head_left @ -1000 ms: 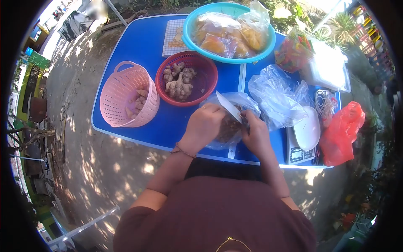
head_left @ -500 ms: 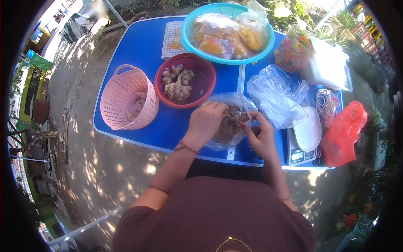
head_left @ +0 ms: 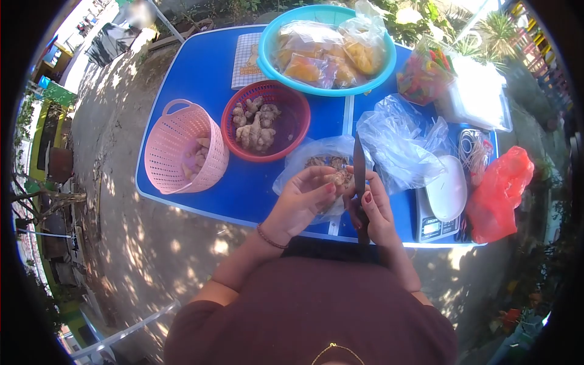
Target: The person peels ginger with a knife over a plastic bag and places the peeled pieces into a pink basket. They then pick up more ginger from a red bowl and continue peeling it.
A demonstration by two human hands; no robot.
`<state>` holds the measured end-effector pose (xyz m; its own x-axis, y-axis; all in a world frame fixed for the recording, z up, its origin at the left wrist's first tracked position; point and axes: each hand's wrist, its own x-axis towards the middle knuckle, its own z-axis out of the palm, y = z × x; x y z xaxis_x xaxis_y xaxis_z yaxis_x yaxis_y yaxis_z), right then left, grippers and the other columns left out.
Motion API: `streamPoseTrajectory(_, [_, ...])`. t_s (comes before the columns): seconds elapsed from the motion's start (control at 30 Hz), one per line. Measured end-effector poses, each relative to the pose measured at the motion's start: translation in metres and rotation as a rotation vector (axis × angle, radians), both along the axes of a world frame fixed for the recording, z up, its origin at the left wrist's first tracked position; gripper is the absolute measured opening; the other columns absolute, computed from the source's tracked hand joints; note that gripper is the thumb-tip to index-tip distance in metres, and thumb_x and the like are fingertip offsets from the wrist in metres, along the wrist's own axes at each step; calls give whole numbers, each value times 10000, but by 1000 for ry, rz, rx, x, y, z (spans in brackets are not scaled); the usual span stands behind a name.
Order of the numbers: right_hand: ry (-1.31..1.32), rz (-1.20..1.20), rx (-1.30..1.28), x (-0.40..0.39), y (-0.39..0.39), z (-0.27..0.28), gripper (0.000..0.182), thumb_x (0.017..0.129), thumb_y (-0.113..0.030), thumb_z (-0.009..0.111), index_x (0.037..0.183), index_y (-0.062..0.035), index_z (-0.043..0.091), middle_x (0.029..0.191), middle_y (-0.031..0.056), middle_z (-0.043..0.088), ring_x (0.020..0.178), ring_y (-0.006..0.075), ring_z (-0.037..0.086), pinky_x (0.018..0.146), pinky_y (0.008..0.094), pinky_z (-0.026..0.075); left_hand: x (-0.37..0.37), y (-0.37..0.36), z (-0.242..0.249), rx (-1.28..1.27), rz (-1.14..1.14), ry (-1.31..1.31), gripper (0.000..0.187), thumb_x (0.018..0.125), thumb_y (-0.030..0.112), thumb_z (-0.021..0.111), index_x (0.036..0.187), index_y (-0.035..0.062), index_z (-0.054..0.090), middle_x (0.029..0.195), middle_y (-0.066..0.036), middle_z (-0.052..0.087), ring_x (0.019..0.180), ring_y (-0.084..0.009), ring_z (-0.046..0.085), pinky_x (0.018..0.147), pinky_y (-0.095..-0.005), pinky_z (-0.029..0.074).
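A blue bench point(head_left: 210, 58) stands outdoors on bare, sun-dappled ground. Near its edge, the left hand point(head_left: 298, 204) has its grip closed on a small knobbly piece of ginger point(head_left: 344, 180), above an opened plastic bag point(head_left: 291, 172) with brown scraps point(head_left: 326, 162) on it. The right hand point(head_left: 380, 214) clasps a knife point(head_left: 359, 164), blade pointing to the far side, close beside the piece; which way the edge faces I cannot tell. Working well here probably means pinching the piece firmly from behind, fingertips clear of the blade, with short, light strokes round the knobs, since uneven skin could make the knife skip. Staying low over the bag should catch crumbs. Farther left, a red basket point(head_left: 229, 137) holds whole roots point(head_left: 258, 131); a pink basket point(head_left: 159, 149) holds paler pieces point(head_left: 196, 161).
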<state>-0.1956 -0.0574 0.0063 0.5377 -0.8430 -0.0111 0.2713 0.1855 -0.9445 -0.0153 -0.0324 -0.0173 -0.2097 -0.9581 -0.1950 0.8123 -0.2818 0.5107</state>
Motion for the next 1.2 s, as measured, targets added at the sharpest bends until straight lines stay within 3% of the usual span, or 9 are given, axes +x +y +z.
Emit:
streamPoseTrajectory(0.17, [204, 41, -229, -2, 5, 2, 483, 975, -279, 448, 1366, -21, 332, 846, 102, 558, 581, 124, 519, 525, 244, 412, -8, 6, -8, 28, 63, 97, 284, 868, 32, 625, 1141, 7, 556, 1062, -105, 643, 948, -171, 646, 788, -265, 546])
streamPoseTrajectory(0.3, [445, -44, -569, 1, 2, 5, 430, 943, -177, 511, 1327, -21, 399, 929, 164, 599, 694, 247, 593, 634, 325, 475, -10, 8, 4, 6, 149, -46, 223, 844, 11, 654, 1060, 34, 603, 1035, -74, 645, 931, -136, 631, 801, -259, 521])
streamPoseTrajectory(0.4, [532, -27, -586, 1, 2, 14, 393, 926, -121, 523, 1299, -22, 446, 1013, 182, 607, 773, 284, 613, 689, 330, 485, -11, 9, 5, -41, 250, -229, 209, 834, 3, 662, 1038, 24, 618, 1025, -76, 652, 913, -128, 632, 798, -262, 521])
streamPoseTrajectory(0.5, [492, -35, -685, 0, -2, 6, 398, 915, -96, 531, 1297, -15, 451, 1026, 174, 614, 751, 285, 618, 674, 337, 493, -11, 9, 4, -109, 292, -319, 189, 830, -6, 662, 1016, 8, 630, 1018, -79, 660, 910, -124, 632, 801, -260, 518])
streamPoseTrajectory(0.57, [458, -4, -598, -1, -3, 8, 397, 934, -126, 517, 1307, -15, 441, 946, 140, 607, 677, 230, 588, 625, 314, 481, -11, 8, 4, -148, 288, -367, 178, 830, -10, 661, 1006, -1, 636, 1011, -80, 664, 919, -124, 631, 808, -259, 515])
streamPoseTrajectory(0.7, [-27, 149, 72, -8, -2, 4, 402, 974, -183, 465, 1335, -15, 409, 825, 60, 555, 582, 106, 498, 556, 246, 430, -6, 3, 9, -90, 202, -248, 253, 846, -9, 639, 1096, -9, 598, 1065, -102, 646, 975, -150, 626, 848, -270, 515])
streamPoseTrajectory(0.8, [-6, 107, 19, -7, 0, 6, 425, 988, -225, 438, 1357, -22, 384, 807, 30, 522, 589, 43, 432, 557, 193, 373, -1, -1, 16, -41, 126, -58, 327, 860, 4, 621, 1177, -12, 544, 1100, -128, 628, 999, -177, 629, 873, -280, 526])
streamPoseTrajectory(0.9, [213, 40, -195, -3, 1, 11, 455, 976, -232, 467, 1368, -22, 370, 822, 56, 537, 607, 71, 444, 581, 214, 391, 1, -2, 12, -64, 117, 4, 351, 869, 16, 612, 1206, -7, 519, 1117, -127, 617, 1004, -180, 629, 887, -291, 525])
streamPoseTrajectory(1.2, [416, -48, -575, 7, 1, 10, 397, 943, -179, 520, 1306, -24, 468, 868, 130, 590, 638, 190, 540, 643, 293, 460, 0, 6, 12, -37, 136, -53, 362, 852, 29, 633, 1196, -19, 535, 1102, -107, 627, 1009, -182, 628, 892, -317, 526])
